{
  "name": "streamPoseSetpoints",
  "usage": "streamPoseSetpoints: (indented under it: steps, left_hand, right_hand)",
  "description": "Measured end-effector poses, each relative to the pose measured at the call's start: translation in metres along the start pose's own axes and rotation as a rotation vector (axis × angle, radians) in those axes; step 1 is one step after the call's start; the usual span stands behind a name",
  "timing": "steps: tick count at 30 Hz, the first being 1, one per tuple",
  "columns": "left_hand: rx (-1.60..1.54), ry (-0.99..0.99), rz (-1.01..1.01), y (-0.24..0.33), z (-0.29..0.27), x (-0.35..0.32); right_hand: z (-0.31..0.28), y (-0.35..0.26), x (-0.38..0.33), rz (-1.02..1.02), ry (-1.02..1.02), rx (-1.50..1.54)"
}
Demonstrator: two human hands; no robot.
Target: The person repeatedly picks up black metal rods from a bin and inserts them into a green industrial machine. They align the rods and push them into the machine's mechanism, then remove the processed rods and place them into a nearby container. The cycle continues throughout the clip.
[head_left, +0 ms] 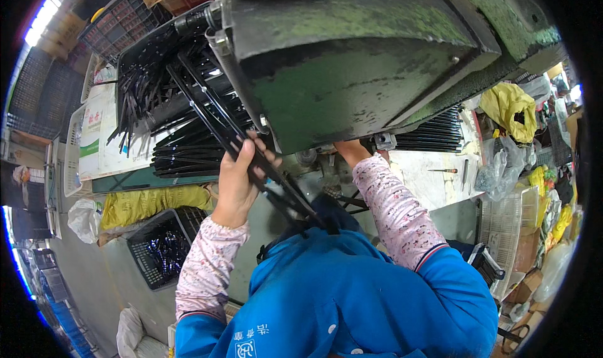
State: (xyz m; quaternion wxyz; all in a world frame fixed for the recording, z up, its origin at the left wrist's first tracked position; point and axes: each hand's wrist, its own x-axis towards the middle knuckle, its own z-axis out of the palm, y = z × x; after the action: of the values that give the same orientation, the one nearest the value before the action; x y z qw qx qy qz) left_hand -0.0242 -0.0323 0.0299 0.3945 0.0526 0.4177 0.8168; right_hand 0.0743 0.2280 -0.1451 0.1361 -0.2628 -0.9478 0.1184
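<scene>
My left hand is closed around a few long black rods, which slant from the pile at upper left down toward my lap. Their lower ends are blurred by motion. Beneath the big green machine reaches my right hand; the machine's housing hides its fingers, so what it holds or touches does not show. Left of the machine lies a heap of black rods on the bench. More black rods lie in a row at the machine's right, near my right forearm.
A black crate with small dark shiny parts stands on the floor at left. Yellow sacking lies below the left bench. On the right worktop are two slim tools, with clear plastic bags and a white crate nearby.
</scene>
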Motion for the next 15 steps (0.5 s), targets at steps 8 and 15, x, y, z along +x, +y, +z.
streamPoseSetpoints:
  steps: [8, 15]
  left_hand:
    - [-0.259, -0.070, 0.111, -0.033, 0.024, 0.043]
    - [-0.093, 0.065, 0.157, -0.032, 0.032, 0.038]
  right_hand:
    - [-0.030, 0.003, -0.018, -0.087, -0.109, -0.157]
    - [-0.113, -0.032, -0.039, -0.201, -0.166, 0.256]
